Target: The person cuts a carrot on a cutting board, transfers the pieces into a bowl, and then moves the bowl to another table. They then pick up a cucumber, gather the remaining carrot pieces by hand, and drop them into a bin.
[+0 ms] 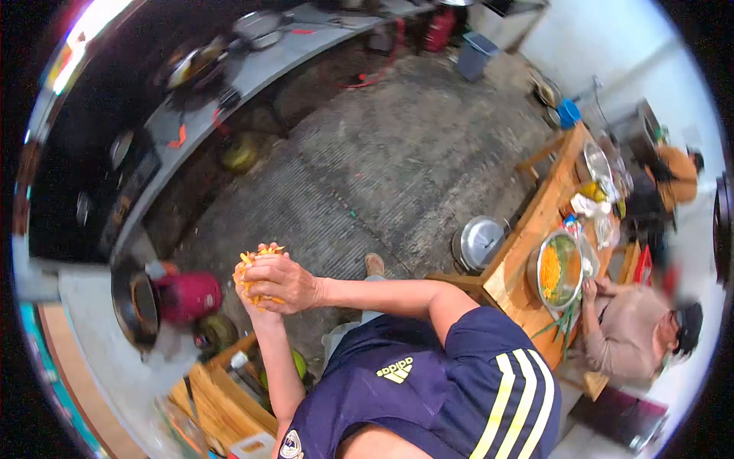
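Both my hands are raised together in front of me, left of the middle of the view. My right hand (pixel 281 282) is closed over a clump of shredded carrot (pixel 246 269), orange-yellow strips that stick out around the fingers. My left hand (pixel 246 298) is under and behind it, mostly covered by the right hand and the strips, and closed round the same clump. Similar orange shreds lie in a large metal bowl (pixel 536 284) on the wooden table, beside green pieces.
A co-worker (pixel 623 329) sits by the wooden table (pixel 511 268), hands near the bowl. A lidded pot (pixel 480 243) stands on the floor. Along the left run a counter (pixel 287 57), a wok (pixel 138 314) and a magenta gas cylinder (pixel 191 297). Another person (pixel 677 180) is further back.
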`<move>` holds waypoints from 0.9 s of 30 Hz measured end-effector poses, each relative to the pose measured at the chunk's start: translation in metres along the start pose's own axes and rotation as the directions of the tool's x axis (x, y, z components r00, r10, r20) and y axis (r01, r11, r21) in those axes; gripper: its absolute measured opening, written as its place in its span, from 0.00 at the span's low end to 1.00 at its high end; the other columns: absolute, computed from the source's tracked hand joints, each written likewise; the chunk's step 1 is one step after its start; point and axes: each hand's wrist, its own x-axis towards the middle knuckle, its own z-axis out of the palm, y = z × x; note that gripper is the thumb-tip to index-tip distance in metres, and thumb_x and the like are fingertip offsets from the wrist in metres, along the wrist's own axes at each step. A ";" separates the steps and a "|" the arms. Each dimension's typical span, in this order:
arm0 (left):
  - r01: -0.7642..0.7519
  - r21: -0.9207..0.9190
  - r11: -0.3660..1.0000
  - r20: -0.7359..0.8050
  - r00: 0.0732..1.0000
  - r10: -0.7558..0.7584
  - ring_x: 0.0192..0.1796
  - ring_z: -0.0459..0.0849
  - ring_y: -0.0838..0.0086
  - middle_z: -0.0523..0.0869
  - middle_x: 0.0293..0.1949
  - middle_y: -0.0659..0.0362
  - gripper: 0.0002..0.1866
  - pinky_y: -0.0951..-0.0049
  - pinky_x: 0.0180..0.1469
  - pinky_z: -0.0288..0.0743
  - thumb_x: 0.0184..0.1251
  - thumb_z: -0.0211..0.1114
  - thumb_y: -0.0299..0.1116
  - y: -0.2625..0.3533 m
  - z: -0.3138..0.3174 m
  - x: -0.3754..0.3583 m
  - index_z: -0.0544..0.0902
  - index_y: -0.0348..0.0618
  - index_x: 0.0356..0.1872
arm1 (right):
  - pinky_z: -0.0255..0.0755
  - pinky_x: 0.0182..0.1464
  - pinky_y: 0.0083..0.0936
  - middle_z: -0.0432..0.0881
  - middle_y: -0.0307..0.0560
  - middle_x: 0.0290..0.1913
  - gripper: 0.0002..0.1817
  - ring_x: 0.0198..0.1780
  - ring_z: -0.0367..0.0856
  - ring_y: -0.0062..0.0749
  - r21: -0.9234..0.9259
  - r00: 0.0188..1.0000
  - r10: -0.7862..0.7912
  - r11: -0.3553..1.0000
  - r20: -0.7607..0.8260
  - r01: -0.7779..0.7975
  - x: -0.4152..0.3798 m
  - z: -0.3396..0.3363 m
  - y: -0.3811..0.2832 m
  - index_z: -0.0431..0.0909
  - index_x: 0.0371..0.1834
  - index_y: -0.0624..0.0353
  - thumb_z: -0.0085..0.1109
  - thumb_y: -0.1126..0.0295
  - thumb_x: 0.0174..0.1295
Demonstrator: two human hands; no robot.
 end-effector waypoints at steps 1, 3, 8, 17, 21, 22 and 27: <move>0.051 0.013 0.999 -0.017 0.999 -0.051 0.58 0.66 0.65 0.69 0.56 0.55 0.26 0.63 0.59 0.57 0.66 0.52 0.48 -0.013 0.003 0.031 0.68 0.40 0.58 | 0.64 0.62 0.40 0.74 0.47 0.53 0.13 0.57 0.72 0.47 -0.035 0.999 0.014 0.999 -0.029 -0.015 0.003 -0.024 0.018 0.77 0.42 0.54 0.60 0.62 0.56; 0.157 0.021 0.987 -0.050 0.987 -0.156 0.55 0.68 0.67 0.71 0.54 0.56 0.25 0.65 0.56 0.60 0.66 0.53 0.47 -0.042 0.008 0.093 0.69 0.40 0.57 | 0.64 0.62 0.40 0.74 0.46 0.53 0.13 0.57 0.72 0.47 -0.099 0.996 0.033 0.994 -0.078 -0.040 0.011 -0.070 0.054 0.76 0.42 0.54 0.60 0.62 0.56; 0.388 -0.002 0.922 -0.122 0.915 -0.385 0.49 0.72 0.71 0.74 0.49 0.59 0.23 0.70 0.50 0.67 0.64 0.56 0.46 -0.116 0.013 0.235 0.71 0.40 0.54 | 0.62 0.62 0.40 0.75 0.45 0.54 0.12 0.57 0.71 0.44 -0.304 0.974 0.126 0.936 -0.189 -0.180 0.014 -0.168 0.135 0.75 0.42 0.54 0.58 0.62 0.58; 0.707 -0.295 0.643 -0.174 0.622 -0.764 0.39 0.79 0.78 0.79 0.39 0.63 0.20 0.80 0.38 0.78 0.63 0.60 0.45 -0.220 0.066 0.463 0.75 0.41 0.49 | 0.64 0.62 0.42 0.76 0.47 0.53 0.14 0.56 0.72 0.45 -0.525 0.912 0.224 0.759 -0.343 -0.384 0.029 -0.287 0.291 0.76 0.45 0.54 0.56 0.60 0.60; 0.777 -0.093 0.623 -0.304 0.574 -0.760 0.48 0.75 0.71 0.77 0.41 0.59 0.22 0.72 0.51 0.72 0.64 0.57 0.47 -0.253 0.046 0.566 0.73 0.39 0.50 | 0.63 0.62 0.42 0.76 0.47 0.53 0.14 0.56 0.72 0.47 -0.573 0.845 0.251 0.641 -0.472 -0.510 0.049 -0.336 0.364 0.76 0.45 0.54 0.55 0.59 0.61; 0.786 -0.005 0.618 -0.350 0.577 -0.738 0.51 0.74 0.69 0.77 0.42 0.57 0.23 0.69 0.56 0.70 0.64 0.57 0.47 -0.260 0.033 0.591 0.73 0.38 0.50 | 0.63 0.62 0.42 0.76 0.47 0.53 0.14 0.56 0.72 0.46 -0.572 0.819 0.267 0.607 -0.507 -0.552 0.055 -0.349 0.379 0.77 0.45 0.54 0.54 0.59 0.61; 0.902 -0.006 0.432 -0.293 0.412 -0.863 0.54 0.74 0.68 0.76 0.47 0.55 0.21 0.69 0.60 0.69 0.68 0.52 0.47 -0.311 0.053 0.693 0.73 0.40 0.50 | 0.68 0.57 0.42 0.79 0.49 0.47 0.14 0.50 0.76 0.46 -0.604 0.731 0.176 0.454 -0.660 -0.655 0.070 -0.420 0.446 0.78 0.40 0.56 0.54 0.58 0.61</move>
